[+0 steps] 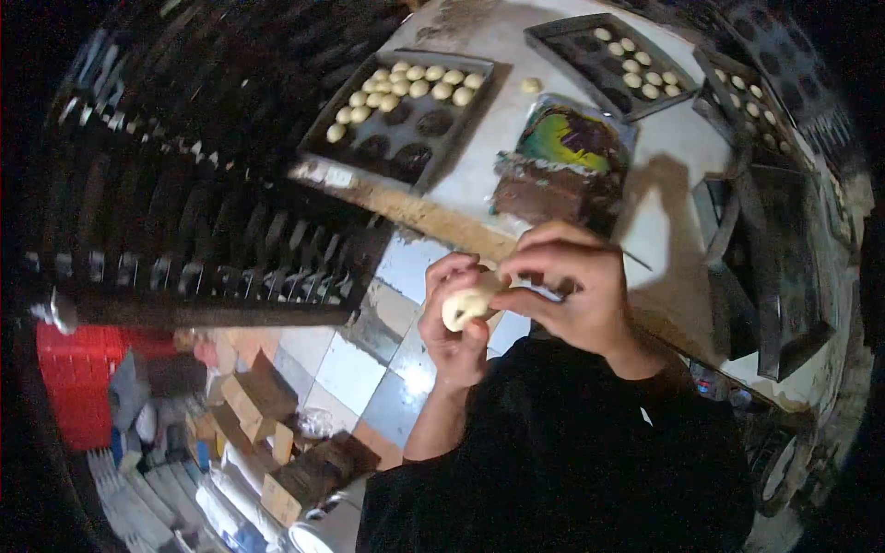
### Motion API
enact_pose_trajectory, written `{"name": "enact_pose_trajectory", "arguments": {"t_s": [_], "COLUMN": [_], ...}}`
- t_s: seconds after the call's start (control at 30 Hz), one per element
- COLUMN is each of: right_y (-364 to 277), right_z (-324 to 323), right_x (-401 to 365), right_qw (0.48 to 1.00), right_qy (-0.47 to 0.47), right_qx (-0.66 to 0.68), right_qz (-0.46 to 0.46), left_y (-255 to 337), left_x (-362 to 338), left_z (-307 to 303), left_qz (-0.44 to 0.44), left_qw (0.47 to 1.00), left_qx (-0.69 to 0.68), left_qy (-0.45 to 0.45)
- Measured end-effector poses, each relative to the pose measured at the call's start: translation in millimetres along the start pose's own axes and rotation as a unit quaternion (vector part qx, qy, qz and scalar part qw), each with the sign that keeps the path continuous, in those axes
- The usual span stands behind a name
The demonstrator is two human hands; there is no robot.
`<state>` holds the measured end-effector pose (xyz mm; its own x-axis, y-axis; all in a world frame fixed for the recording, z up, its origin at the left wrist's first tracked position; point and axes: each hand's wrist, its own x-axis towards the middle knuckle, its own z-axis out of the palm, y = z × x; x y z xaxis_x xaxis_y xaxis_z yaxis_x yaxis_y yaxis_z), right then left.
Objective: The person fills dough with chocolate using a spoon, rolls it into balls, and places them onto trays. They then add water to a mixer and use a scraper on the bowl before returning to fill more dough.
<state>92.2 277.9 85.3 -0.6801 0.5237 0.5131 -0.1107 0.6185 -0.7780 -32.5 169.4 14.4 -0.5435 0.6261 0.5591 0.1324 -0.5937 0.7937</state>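
Observation:
Before my chest, my left hand point(450, 323) is closed around a pale piece of dough point(468, 304) with a small dark hollow or spot in it. My right hand point(579, 293) reaches the dough from the other side, its thumb and fingertips pinching at the edge. Whether anything else sits between those right fingers is hidden. Just beyond the hands, on the table, a dark brown block of paste point(539, 194) lies in torn plastic wrapping with a green and yellow print point(562, 136).
On the table point(475, 175), a dark tray point(406, 129) with round hollows bears several dough balls; another tray point(576, 60) stands farther right. One loose dough ball point(530, 85) lies between. Stacked dark pans point(779, 267) are at right, a rack point(184, 221) at left, cardboard boxes point(258, 405) below.

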Motion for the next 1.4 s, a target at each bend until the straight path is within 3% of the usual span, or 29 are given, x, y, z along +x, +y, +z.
{"name": "enact_pose_trajectory", "arguments": {"t_s": [0.03, 0.07, 0.13, 0.2, 0.3, 0.4, 0.43, 0.47, 0.53, 0.57, 0.6, 0.7, 0.77, 0.83, 0.87, 0.9, 0.93, 0.97, 1.03, 1.07, 1.1, 1.13, 1.2, 1.27, 1.3, 1.33, 1.37, 1.4], "right_y": [-10, -6, -23, -36, -76, -82, -83, -84, -90, -96, -100, -101, -91, -91, -105, -101, -91, -72, -52, -46, -45, -39, -27, -17, -12, -7, -14, -16], "right_z": [12, 24, 49, 80, 105, 120, 121, 120, 113, 108, 103, 84, 73, 55, 44, 33, 20, 1, -37, -58, -79, -99, -137, -192, -208, -222, -235, -247], "right_x": [-4, -8, -24, -35, -48, -68, -70, -71, -71, -71, -71, -83, -103, -113, -111, -117, -126, -138, -153, -160, -172, -178, -191, -206, -214, -219, -222, -220], "right_qw": [0.979, 0.974, 0.934, 0.993, 0.999, 0.998, 0.997, 0.998, 0.999, 0.999, 0.998, 0.984, 0.989, 0.994, 0.996, 0.991, 0.982, 0.974, 0.965, 0.958, 0.964, 0.972, 0.976, 0.976, 0.963, 0.943, 0.933, 0.934], "right_qy": [-0.033, -0.078, -0.07, -0.014, -0.033, -0.015, -0.006, -0.012, -0.021, -0.01, -0.035, -0.057, -0.011, 0.05, 0.081, 0.118, 0.154, 0.183, 0.237, 0.259, 0.245, 0.232, 0.201, 0.082, 0.134, 0.183, 0.225, 0.211], "right_qx": [0.134, 0.178, 0.295, 0.116, -0.014, -0.05, -0.059, -0.038, 0.008, 0.036, 0.05, 0.117, 0.126, 0.096, -0.018, -0.058, -0.098, -0.086, -0.01, 0.033, 0.09, 0.042, -0.051, -0.12, -0.181, -0.243, -0.218, -0.254], "right_qz": [0.148, 0.119, 0.186, 0.017, -0.006, -0.029, -0.049, -0.048, -0.048, -0.022, 0.027, 0.12, 0.079, 0.011, 0.019, -0.015, -0.049, -0.105, -0.113, -0.12, -0.049, -0.01, 0.072, 0.161, 0.147, 0.133, 0.179, 0.134], "left_y": [8, 16, 24, 32, 64, 78, 79, 82, 88, 89, 87, 83, 86, 80, 77, 62, 53, 52, 41, 40, 39, 20, -8, -24, -29, -36, -46, -68], "left_x": [-8, -16, -32, -51, -80, -85, -90, -95, -106, -110, -107, -95, -75, -66, -64, -57, -56, -59, -63, -59, -55, -47, -44, -46, -53, -55, -62, -81], "left_z": [-13, -26, -41, -55, -76, -85, -73, -75, -82, -76, -72, -68, -48, -9, 13, 14, 35, 62, 116, 143, 170, 192, 241, 269, 288, 303, 317, 325], "left_qz": [0.051, 0.099, 0.168, 0.212, 0.087, 0.06, -0.023, -0.065, -0.147, -0.154, -0.099, -0.014, 0.042, 0.047, 0.041, 0.136, 0.159, 0.12, 0.038, -0.031, -0.106, -0.064, 0.027, -0.038, -0.133, -0.163, -0.13, -0.294], "left_qw": [0.994, 0.978, 0.966, 0.938, 0.881, 0.94, 0.981, 0.994, 0.961, 0.957, 0.965, 0.996, 0.995, 0.997, 0.998, 0.987, 0.984, 0.99, 0.995, 0.985, 0.966, 0.952, 0.942, 0.951, 0.955, 0.945, 0.941, 0.911], "left_qx": [0.093, 0.184, 0.198, 0.271, 0.465, 0.335, 0.172, 0.037, -0.226, -0.238, -0.242, -0.072, -0.006, -0.056, -0.054, 0.062, 0.032, 0.01, -0.077, -0.137, -0.19, -0.182, -0.2, -0.061, -0.027, 0.054, 0.102, -0.042], "left_qy": [-0.005, -0.011, -0.003, 0.025, -0.024, -0.008, 0.085, 0.075, 0.054, 0.063, 0.03, -0.041, -0.091, -0.033, 0.007, -0.066, -0.075, -0.075, -0.051, -0.102, -0.143, -0.239, -0.268, -0.3, -0.264, -0.279, -0.297, -0.285]}}
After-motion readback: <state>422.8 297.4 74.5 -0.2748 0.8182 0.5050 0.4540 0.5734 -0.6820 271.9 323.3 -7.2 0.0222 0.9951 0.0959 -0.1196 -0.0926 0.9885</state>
